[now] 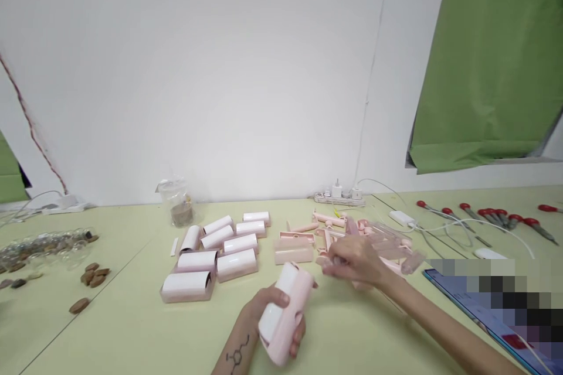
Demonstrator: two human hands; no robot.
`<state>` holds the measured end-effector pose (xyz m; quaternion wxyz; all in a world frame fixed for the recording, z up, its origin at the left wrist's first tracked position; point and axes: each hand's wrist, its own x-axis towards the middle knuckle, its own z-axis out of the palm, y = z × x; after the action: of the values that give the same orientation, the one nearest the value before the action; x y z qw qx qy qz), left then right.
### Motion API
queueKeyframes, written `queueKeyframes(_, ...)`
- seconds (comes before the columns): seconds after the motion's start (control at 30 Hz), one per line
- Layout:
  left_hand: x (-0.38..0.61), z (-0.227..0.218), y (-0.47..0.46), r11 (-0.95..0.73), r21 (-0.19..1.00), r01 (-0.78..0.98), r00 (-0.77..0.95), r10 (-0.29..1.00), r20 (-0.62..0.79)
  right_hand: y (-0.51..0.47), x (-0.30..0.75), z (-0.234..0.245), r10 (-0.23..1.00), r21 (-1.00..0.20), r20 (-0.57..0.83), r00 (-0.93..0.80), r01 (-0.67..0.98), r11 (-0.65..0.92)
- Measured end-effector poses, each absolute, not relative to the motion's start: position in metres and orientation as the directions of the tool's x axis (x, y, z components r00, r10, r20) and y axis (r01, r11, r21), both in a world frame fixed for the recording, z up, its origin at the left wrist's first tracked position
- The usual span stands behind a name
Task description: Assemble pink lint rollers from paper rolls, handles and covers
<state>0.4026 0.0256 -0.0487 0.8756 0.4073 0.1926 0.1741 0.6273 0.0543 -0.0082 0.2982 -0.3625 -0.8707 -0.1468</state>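
My left hand [269, 312] is wrapped round a pink lint roller case with a white roll inside [284, 313], held low over the table. My right hand [354, 261] reaches into a heap of pink plastic handles and clear parts [373, 237]; its fingers are curled and blurred, and I cannot make out whether they hold a piece. Several cased white rolls [217, 255] lie in rows to the left of both hands.
A pale green table [132, 328] carries a clear jar [178, 202], brown nut-like pieces [90, 275], small glass jars [39, 246], a power strip with chargers [338, 194], red-handled scissors [492, 217], white cables and a blue device [484, 304] at right.
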Motion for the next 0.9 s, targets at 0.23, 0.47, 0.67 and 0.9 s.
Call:
queueKeyframes(0.23,0.421,-0.050,0.027,0.350,0.846,-0.402,0.450,0.880,-0.150,0.134,0.655,0.007,0.771,0.008,0.513,-0.377,0.900,0.435)
queueKeyframes(0.47,0.425,-0.056,0.025,0.133,0.950,-0.281,0.282,0.958,-0.051,0.163,0.658,-0.022,0.790,-0.037,0.486,-0.373,0.895,0.445)
queueKeyframes(0.67,0.429,-0.056,0.028,-0.070,0.994,-0.082,0.213,0.973,0.086,0.112,0.641,0.002,0.733,-0.205,0.628,-0.261,0.853,0.480)
queueKeyframes(0.9,0.427,-0.054,0.034,-0.219,0.975,0.037,0.111,0.971,0.214,0.022,0.597,-0.010,0.740,-0.656,0.652,-0.166,0.365,0.661)
